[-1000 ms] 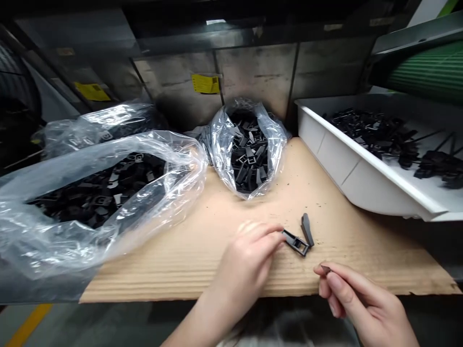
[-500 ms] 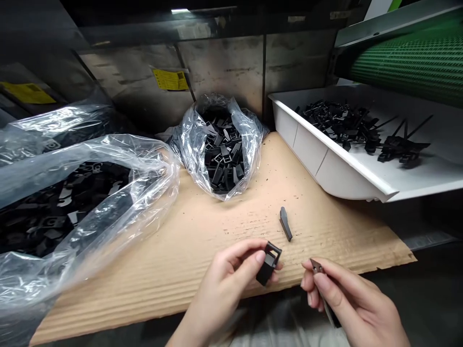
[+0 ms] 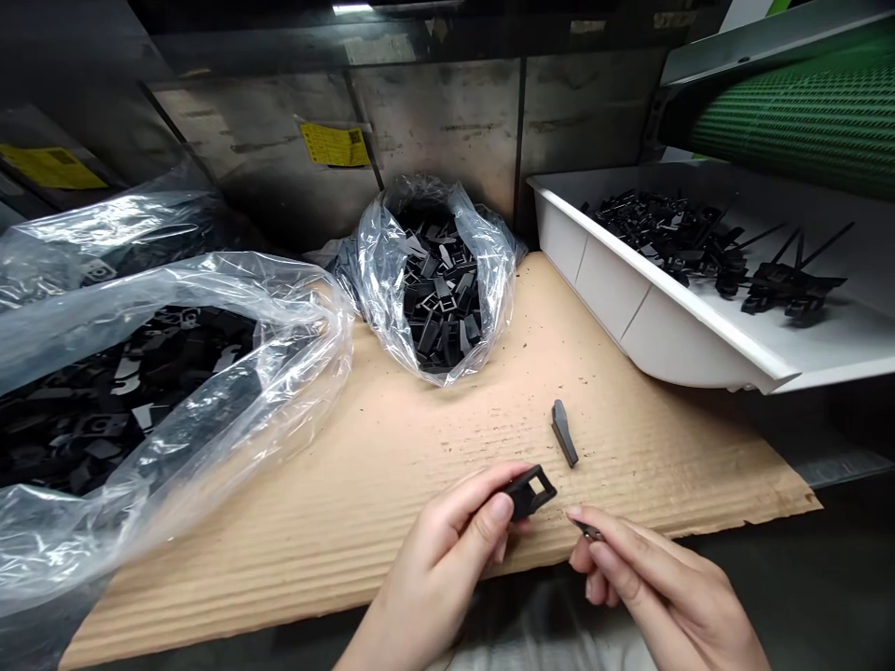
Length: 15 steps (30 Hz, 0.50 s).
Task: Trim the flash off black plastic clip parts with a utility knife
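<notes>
My left hand [image 3: 454,536] pinches a black plastic part [image 3: 532,492] between thumb and fingers, near the front edge of the cardboard. A square opening shows at the end of the part that faces right. In my right hand [image 3: 647,573] is a small pointed knife blade [image 3: 585,528], its tip directed left toward the part but apart from it; the fingers hide most of the rest. Just beyond both hands, a slim dark plastic piece [image 3: 565,434] lies loose on the cardboard [image 3: 392,447].
A clear bag [image 3: 500,280] of black parts stands at the back middle. Another large open bag [image 3: 308,373] of black parts fills the left. On the right, a white tray [image 3: 671,321] holds black pieces beneath a green conveyor belt [image 3: 804,121].
The plastic part has been turned in my left hand so its opening points right. My right hand has moved left, bringing the blade closer to the part and tilting it flatter.
</notes>
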### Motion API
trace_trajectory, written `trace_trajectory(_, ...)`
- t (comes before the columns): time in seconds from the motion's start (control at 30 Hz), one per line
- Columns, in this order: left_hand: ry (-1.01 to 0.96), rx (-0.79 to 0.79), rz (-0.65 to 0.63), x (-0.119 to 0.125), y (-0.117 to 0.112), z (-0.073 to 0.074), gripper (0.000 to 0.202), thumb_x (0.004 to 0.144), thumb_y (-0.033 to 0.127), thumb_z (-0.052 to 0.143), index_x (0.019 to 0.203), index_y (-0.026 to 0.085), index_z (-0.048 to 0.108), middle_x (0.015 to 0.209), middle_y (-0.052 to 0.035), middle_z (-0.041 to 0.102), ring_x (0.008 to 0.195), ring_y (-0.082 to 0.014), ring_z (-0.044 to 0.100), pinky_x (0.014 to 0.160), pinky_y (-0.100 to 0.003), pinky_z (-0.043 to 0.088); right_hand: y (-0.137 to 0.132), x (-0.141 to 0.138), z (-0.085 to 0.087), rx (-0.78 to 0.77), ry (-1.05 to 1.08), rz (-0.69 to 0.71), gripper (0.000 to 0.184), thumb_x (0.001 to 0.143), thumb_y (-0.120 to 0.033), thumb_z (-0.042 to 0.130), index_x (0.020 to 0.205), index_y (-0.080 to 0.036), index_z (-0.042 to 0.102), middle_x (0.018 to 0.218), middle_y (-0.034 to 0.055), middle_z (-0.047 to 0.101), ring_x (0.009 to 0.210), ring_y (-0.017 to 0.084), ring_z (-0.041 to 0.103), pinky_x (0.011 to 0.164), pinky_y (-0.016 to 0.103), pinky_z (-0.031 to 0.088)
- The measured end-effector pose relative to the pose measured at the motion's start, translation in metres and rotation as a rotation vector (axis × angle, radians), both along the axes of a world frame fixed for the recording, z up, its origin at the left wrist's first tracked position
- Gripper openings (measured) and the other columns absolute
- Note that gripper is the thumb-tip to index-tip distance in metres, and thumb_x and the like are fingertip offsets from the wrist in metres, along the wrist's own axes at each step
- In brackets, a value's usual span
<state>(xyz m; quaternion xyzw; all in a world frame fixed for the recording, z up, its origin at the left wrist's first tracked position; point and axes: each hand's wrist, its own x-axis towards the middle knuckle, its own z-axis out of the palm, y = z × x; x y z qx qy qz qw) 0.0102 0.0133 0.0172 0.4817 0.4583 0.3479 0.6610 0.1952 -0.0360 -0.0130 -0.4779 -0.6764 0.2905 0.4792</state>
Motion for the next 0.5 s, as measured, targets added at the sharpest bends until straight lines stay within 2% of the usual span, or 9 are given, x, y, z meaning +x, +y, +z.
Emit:
trace_trajectory(0.07,-0.015,0.004,-0.011,-0.0016,-0.0017,-0.0002,0.025,0.082,0.036,0.061,0.105,0.028,0.064,0.089,0.0010,0.065,0.072,-0.0112,0.057,0.065,-0.020,0.043,0.0014,0.0010,0.0028,0.047,-0.097,-0.038,0.045,0.082,-0.005,0.051,0.118,-0.031,0.057,0.077,-0.0044,0.068,0.060,0.007,0.064,0.058,0.012,0.052)
trace_trajectory(0.23,-0.021,0.070,0.028,-0.0018,-0.0006,-0.0010,0.005,0.086,0.026,0.057,0.089,0.025,0.060,0.075,0.0045,0.060,0.068,-0.0079,0.055,0.058,-0.014,0.040,0.0014,0.0038,0.0062,0.116,-0.319,-0.119,0.032,0.083,-0.010,0.053,0.112,-0.023,0.056,0.089,-0.0014,0.073,0.075,0.010,0.069,0.071,0.010,0.051)
trace_trajectory(0.37,0.004,0.113,0.038,-0.0018,0.0012,-0.0030,0.006,0.087,0.023,0.055,0.088,0.024,0.061,0.076,0.0044,0.058,0.069,-0.0080,0.057,0.059,-0.014,0.041,0.0007,0.0031,0.0064,0.145,-0.343,-0.089,0.021,0.084,-0.010,0.051,0.099,-0.022,0.059,0.083,-0.0012,0.073,0.070,0.009,0.069,0.068,0.011,0.051)
trace_trajectory(0.5,0.024,0.154,0.021,-0.0040,0.0011,-0.0047,0.009,0.086,0.021,0.054,0.088,0.025,0.062,0.077,0.0043,0.058,0.069,-0.0091,0.057,0.059,-0.015,0.043,0.0004,0.0036,0.0063,0.129,-0.263,-0.103,0.023,0.082,-0.009,0.052,0.097,-0.023,0.061,0.080,-0.0026,0.072,0.066,0.009,0.068,0.066,0.010,0.052)
